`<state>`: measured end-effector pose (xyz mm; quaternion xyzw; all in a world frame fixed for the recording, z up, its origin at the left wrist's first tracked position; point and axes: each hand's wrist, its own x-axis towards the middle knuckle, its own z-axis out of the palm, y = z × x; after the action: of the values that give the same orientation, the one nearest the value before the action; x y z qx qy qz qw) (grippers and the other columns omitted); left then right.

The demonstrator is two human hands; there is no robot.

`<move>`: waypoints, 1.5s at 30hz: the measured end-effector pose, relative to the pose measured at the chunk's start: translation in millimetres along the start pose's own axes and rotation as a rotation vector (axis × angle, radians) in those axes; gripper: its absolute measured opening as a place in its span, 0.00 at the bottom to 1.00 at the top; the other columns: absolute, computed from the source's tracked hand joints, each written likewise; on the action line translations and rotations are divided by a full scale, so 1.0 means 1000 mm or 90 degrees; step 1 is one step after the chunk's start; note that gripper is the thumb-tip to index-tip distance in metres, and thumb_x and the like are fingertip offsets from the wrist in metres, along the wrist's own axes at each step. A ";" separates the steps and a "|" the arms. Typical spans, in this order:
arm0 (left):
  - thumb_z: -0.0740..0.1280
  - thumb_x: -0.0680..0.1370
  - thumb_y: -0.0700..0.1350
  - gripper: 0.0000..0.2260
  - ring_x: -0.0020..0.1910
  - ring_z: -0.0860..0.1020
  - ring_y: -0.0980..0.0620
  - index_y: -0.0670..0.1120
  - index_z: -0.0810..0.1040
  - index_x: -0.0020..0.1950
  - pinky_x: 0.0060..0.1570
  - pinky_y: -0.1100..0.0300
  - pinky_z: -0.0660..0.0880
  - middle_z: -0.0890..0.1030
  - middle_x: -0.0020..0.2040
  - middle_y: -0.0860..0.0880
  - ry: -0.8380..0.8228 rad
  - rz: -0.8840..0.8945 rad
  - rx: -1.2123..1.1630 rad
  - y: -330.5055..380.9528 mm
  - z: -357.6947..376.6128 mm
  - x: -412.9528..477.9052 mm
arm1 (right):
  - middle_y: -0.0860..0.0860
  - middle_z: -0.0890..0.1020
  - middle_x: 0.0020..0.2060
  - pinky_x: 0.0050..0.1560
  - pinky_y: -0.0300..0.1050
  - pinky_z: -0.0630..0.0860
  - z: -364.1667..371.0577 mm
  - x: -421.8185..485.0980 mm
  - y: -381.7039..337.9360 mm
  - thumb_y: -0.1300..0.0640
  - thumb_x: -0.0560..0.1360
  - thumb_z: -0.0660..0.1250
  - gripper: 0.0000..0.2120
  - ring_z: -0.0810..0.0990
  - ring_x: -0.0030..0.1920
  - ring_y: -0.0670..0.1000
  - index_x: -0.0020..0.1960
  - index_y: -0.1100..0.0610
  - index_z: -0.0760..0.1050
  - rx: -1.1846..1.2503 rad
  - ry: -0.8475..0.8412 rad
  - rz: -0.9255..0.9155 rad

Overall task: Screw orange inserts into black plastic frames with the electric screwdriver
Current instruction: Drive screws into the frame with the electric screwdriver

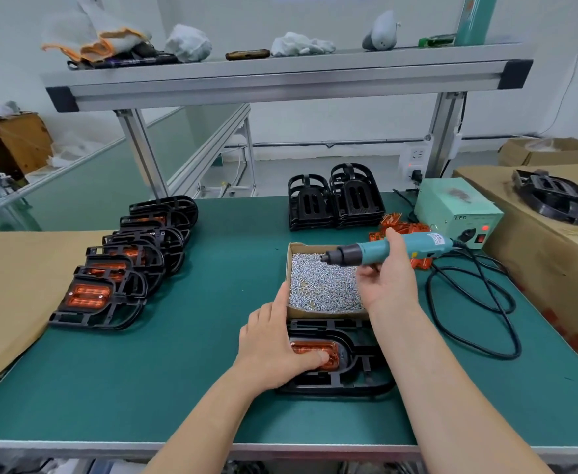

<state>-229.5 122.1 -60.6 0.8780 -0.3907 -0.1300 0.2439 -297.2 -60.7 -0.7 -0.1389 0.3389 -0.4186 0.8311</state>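
A black plastic frame (356, 378) lies on the green mat near the front edge, with an orange insert (309, 347) seated in it. My left hand (273, 347) presses flat on the insert and the frame's left side. My right hand (388, 278) grips the teal electric screwdriver (380, 251), held level with its tip pointing left over a cardboard box of small silver screws (321, 285). The box sits just behind the frame.
A row of finished frames with orange inserts (123, 268) lies at the left. Stacked bare black frames (335, 200) stand at the back. Loose orange inserts (400, 225), a green power box (455, 210) and its looping black cable (468, 319) lie to the right. Cardboard flanks both sides.
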 end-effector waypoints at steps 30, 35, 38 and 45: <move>0.67 0.77 0.42 0.08 0.35 0.74 0.62 0.53 0.79 0.39 0.35 0.73 0.65 0.79 0.35 0.58 0.079 0.160 -0.138 0.043 -0.013 0.063 | 0.47 0.80 0.36 0.36 0.38 0.76 0.008 -0.002 -0.031 0.56 0.73 0.76 0.10 0.76 0.30 0.43 0.48 0.53 0.75 0.017 -0.067 -0.155; 0.72 0.74 0.40 0.06 0.34 0.75 0.59 0.50 0.82 0.39 0.38 0.71 0.71 0.82 0.37 0.49 0.057 0.110 -0.392 0.038 -0.015 0.040 | 0.47 0.79 0.33 0.36 0.39 0.75 0.011 -0.003 -0.030 0.56 0.74 0.75 0.10 0.75 0.28 0.43 0.48 0.55 0.75 0.024 -0.035 -0.178; 0.73 0.75 0.40 0.05 0.36 0.75 0.57 0.50 0.82 0.41 0.41 0.67 0.72 0.81 0.37 0.50 0.037 0.088 -0.462 0.038 -0.014 0.032 | 0.47 0.80 0.34 0.34 0.37 0.75 0.012 -0.004 -0.027 0.56 0.74 0.75 0.10 0.75 0.28 0.43 0.50 0.55 0.75 0.009 -0.028 -0.180; 0.70 0.77 0.40 0.08 0.41 0.78 0.50 0.53 0.80 0.42 0.51 0.48 0.76 0.83 0.41 0.45 0.054 0.099 -0.462 0.030 -0.016 0.018 | 0.47 0.80 0.35 0.35 0.37 0.76 0.009 -0.011 -0.025 0.56 0.74 0.75 0.10 0.76 0.28 0.43 0.49 0.54 0.75 0.006 -0.019 -0.177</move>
<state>-229.4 96.3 -32.0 0.7070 -0.3741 -0.2044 0.5643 -310.2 -67.7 23.5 -0.1871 0.3017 -0.5293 0.7706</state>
